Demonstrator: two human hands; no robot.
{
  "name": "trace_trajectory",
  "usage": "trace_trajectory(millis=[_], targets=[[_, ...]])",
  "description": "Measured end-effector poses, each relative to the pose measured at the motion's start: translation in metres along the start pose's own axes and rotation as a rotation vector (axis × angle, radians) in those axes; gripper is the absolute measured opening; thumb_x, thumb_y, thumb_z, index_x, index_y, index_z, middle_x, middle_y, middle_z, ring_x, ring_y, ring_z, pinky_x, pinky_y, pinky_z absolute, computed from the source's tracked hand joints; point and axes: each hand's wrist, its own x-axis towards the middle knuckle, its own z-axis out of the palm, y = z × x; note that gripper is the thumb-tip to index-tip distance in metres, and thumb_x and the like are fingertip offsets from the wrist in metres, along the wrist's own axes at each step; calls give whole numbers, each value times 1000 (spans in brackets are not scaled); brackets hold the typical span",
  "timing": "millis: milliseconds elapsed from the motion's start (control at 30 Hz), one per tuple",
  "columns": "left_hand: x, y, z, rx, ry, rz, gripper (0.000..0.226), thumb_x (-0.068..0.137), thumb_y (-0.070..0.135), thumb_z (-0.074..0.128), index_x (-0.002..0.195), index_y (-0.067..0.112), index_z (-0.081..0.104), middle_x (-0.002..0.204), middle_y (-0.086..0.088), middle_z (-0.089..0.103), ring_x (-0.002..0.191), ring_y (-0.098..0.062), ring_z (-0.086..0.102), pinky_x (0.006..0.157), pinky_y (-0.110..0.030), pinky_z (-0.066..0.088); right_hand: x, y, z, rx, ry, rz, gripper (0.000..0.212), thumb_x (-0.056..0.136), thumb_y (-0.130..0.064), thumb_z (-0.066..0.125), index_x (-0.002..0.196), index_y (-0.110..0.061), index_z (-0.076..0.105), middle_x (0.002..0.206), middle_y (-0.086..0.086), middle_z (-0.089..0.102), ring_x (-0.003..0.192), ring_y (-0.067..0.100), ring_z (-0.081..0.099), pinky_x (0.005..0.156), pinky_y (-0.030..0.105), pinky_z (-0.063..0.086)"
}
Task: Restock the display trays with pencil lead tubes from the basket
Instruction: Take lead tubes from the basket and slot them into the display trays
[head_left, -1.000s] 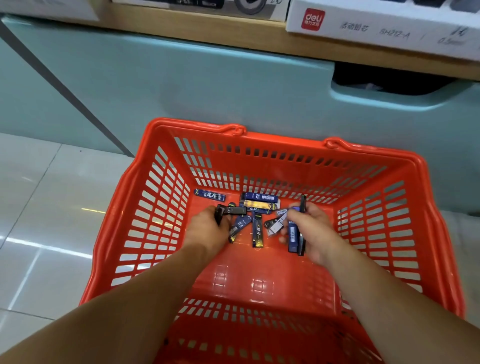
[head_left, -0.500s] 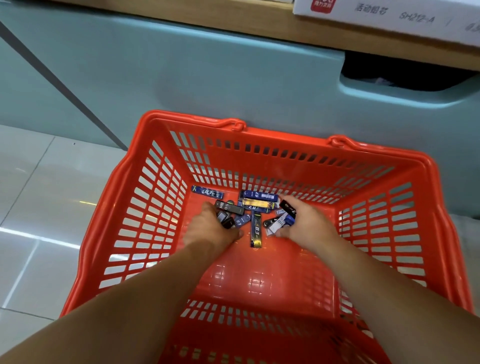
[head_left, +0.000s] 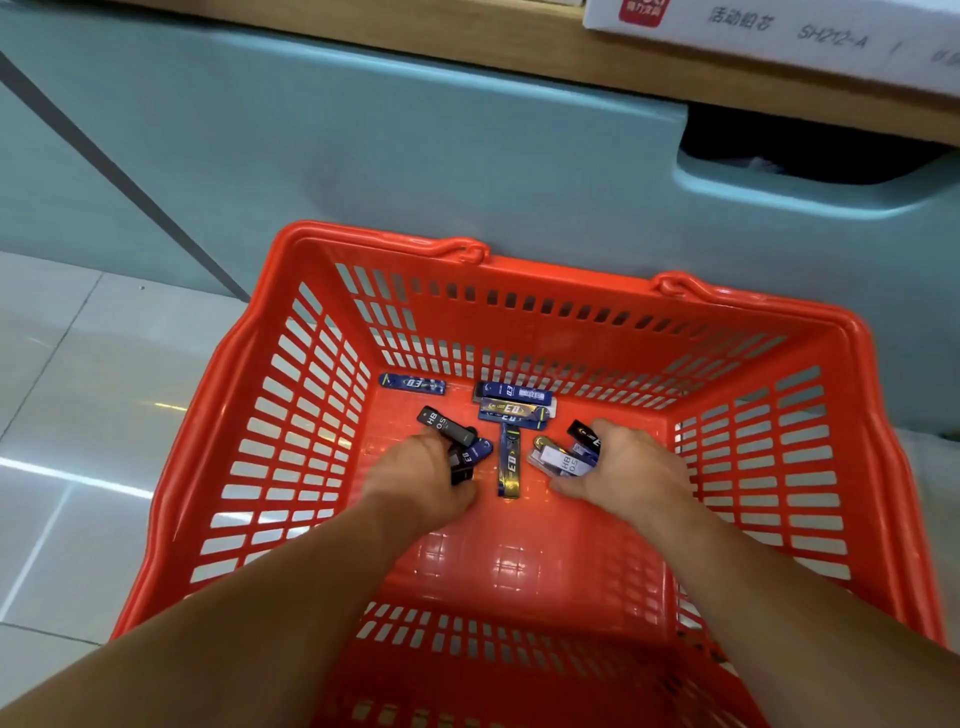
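An orange plastic basket (head_left: 249, 426) stands on the floor against a teal cabinet. Several small pencil lead tubes lie on its bottom: a blue one (head_left: 413, 383) at the far left, a blue stack (head_left: 514, 401) in the middle, a blue-and-gold one (head_left: 509, 462) pointing toward me. Both my hands are down inside the basket. My left hand (head_left: 423, 475) holds black tubes (head_left: 447, 426) that stick out past its fingers. My right hand (head_left: 623, 462) grips a bunch of tubes, white, blue and black (head_left: 566, 457).
A teal cabinet front (head_left: 415, 156) rises behind the basket, with a dark recess (head_left: 810, 150) at the upper right. A wooden shelf edge (head_left: 467, 47) above carries a white carton (head_left: 779, 31). Pale glossy floor tiles (head_left: 78, 415) lie to the left.
My right hand has turned its bundle of tubes and shifted toward the middle of the basket. My left hand has gathered black tubes closer. The camera has tilted down slightly.
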Motion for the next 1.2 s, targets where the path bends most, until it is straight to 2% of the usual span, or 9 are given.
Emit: trace_trajectory(millis=[100,233,400,600,700,867,967,1100,1200], targets=[[-1,3,0,114,17,62,52,90,61,58,121,20,51,97,0,62,85,-18,64,72,-32,57,1,2,2,44,10,1,44,74,-67,71,85,-29,52,85,-11,63,81,15,63,65,30,50],[-3,6,1,164,40,113,50,94,56,54,125,16,49,100,-3,62,93,-24,65,76,-34,55,1,3,7,64,38,-19,38,78,-61,70,89,-28,54,82,-10,63,78,15,64,65,30,53],[-1,9,3,235,75,134,43,101,48,49,127,14,47,99,-4,58,90,-24,61,72,-34,49,-4,5,15,192,23,11,53,72,-65,81,101,-32,51,89,-15,61,83,12,62,64,29,49],[12,-1,11,-110,-10,92,42,100,57,54,118,19,56,97,-1,65,86,-17,63,69,-29,50,1,4,20,293,5,103,63,61,-63,89,101,-34,49,100,-11,58,93,14,59,70,32,50],[13,-3,15,-168,-3,79,46,96,61,59,118,21,59,101,1,69,90,-16,66,77,-31,57,7,2,21,336,-31,174,65,55,-61,93,94,-27,53,99,-8,61,90,14,61,76,36,56],[12,4,18,-194,0,35,48,88,65,68,110,23,60,94,5,68,84,-10,66,62,-20,51,8,2,24,344,-20,180,60,60,-58,92,99,-27,58,91,-8,66,85,15,65,72,35,55],[13,11,24,-212,-12,37,49,83,59,76,113,24,60,98,8,69,89,-10,68,75,-25,60,8,3,24,347,-8,165,50,66,-54,90,95,-28,60,90,-8,68,85,16,65,66,32,50],[8,22,22,-160,27,65,46,87,52,73,115,19,58,96,4,63,84,-15,59,69,-26,47,9,2,26,404,-17,122,31,73,-43,88,75,-23,64,72,-7,67,70,14,64,65,36,52],[5,26,20,-57,61,70,55,87,57,67,120,16,50,104,-2,62,93,-22,62,76,-33,52,9,3,25,432,-18,101,24,79,-38,82,74,-21,67,67,-4,67,66,16,65,63,36,52]])
